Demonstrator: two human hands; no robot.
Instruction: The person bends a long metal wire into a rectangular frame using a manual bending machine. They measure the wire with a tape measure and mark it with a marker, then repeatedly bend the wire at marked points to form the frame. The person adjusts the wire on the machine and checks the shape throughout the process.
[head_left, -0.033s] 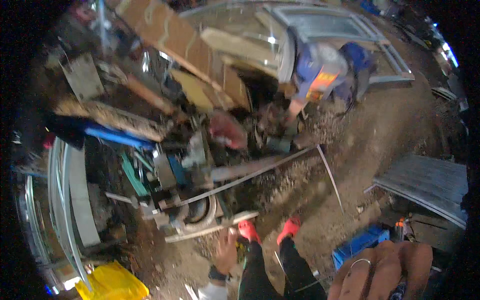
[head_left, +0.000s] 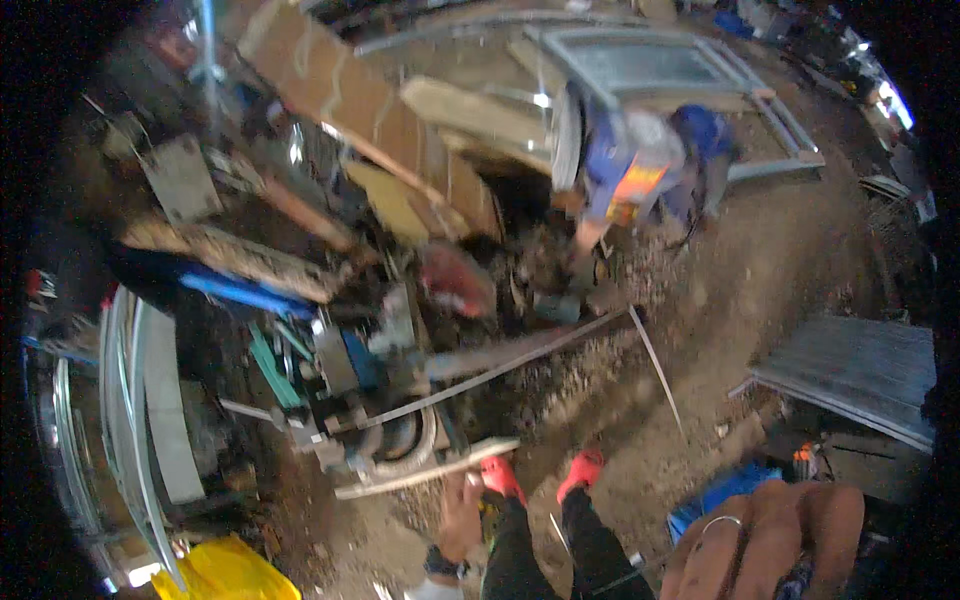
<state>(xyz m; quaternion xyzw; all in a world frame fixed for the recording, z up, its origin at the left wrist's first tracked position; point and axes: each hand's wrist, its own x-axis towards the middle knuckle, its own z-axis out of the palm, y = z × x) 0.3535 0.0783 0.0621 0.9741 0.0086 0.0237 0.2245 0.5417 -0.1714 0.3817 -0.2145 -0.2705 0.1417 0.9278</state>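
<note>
Head view: blurry, using machine as landmark. Got left hand below and right of machine, just beside pale plank running under machine's round base. Can't tell contact with plank. Looks part-curled at the fingers, pale spot near tips; too blurred to call apart, together or clamped. Wearing dark watch on that wrist. Got right hand well right of and below machine, close to lens, fingers bent and side by side, ring on one. Can't tell if clamped on anything. Can see blue crate partly behind that hand, right of and below machine; can't tell contact. Have red shoes below right of machine, plus long pale strip slanting up and right from machine. Can see co-worker in blue and grey, bent over, above right of machine, one hand down by rubble. Have metal frame beyond, farther above right of machine. Also got yellow bag below left of machine, brown board above, slatted panel far right.
</note>
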